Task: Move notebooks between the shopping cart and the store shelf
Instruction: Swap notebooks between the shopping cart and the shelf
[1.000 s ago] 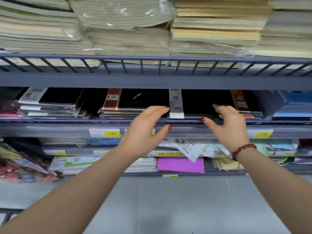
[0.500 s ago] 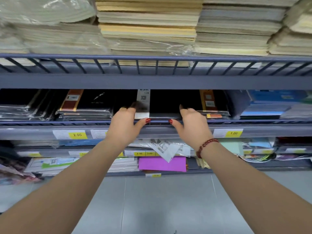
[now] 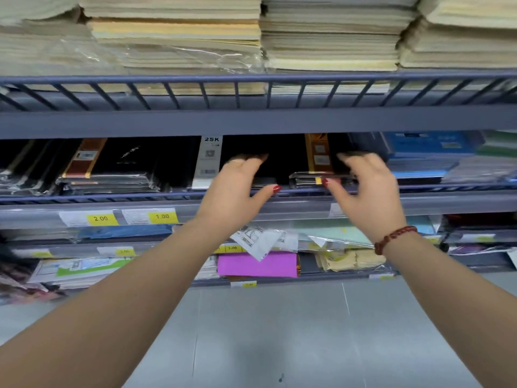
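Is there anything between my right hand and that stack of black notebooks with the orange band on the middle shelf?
Nothing visible blocks it. The right hand is already at the stack of black notebooks, thumb at its front edge and fingers reaching over the top. The low front rail runs below the stack's top. The left hand is beside it.

Black notebooks point(image 3: 117, 166) in plastic wrap are stacked on the grey middle shelf point(image 3: 112, 204). Cream paper stacks point(image 3: 330, 37) are carried by the top shelf point(image 3: 251, 121).

Bare forearms, red-painted nails, dark red bead bracelet point(image 3: 395, 238), ring on left finger
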A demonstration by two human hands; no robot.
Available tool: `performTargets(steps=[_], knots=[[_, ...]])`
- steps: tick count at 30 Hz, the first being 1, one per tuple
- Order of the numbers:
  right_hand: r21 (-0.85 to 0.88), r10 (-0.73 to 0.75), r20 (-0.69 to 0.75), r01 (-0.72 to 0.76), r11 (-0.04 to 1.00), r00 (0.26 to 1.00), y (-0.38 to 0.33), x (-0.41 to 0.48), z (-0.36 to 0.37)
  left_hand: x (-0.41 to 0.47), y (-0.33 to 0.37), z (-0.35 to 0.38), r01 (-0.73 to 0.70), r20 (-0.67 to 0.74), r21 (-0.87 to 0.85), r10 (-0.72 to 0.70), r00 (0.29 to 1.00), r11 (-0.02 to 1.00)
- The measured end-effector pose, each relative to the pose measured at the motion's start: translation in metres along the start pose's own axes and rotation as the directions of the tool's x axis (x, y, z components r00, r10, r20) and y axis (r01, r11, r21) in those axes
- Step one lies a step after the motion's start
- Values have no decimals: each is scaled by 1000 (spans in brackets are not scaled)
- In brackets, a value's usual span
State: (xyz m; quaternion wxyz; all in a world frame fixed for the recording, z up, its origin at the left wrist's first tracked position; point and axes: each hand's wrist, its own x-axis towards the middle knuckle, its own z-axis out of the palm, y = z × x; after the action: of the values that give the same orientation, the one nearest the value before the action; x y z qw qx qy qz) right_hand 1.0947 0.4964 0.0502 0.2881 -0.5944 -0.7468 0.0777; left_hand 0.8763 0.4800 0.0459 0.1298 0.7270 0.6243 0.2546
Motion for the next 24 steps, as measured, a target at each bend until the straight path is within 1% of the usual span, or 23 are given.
performTargets(steps=[2,3,6,9,13,18,21,24], knots=[[-35,144,63,-142,989,987,18,6,-4,11,16,17,15,23,1,-15,1000,1000],[-22,172,120,-171,985,978,25,8,-5,17,23,25,20,43,17,-21,999,1000],[72,150,293,-178,981,944,38,16,-4,31,35,39,39,91,100,-48,995,994],[69,114,365,-149,986,924,42,21,-3,35,39,44,51,109,207,-75,991,977],[84,76,336,-110,990,939,45,20,-4,30,43,46,76,105,207,-99,990,975],[104,36,316,-72,992,948,50,19,-5,24,47,44,74,39,175,-82,996,982],[130,33,308,-77,988,951,51,19,-4,20,49,45,71,-1,157,-72,997,985],[128,42,302,-85,988,952,50,17,-4,18,51,46,83,1,176,-85,996,981]])
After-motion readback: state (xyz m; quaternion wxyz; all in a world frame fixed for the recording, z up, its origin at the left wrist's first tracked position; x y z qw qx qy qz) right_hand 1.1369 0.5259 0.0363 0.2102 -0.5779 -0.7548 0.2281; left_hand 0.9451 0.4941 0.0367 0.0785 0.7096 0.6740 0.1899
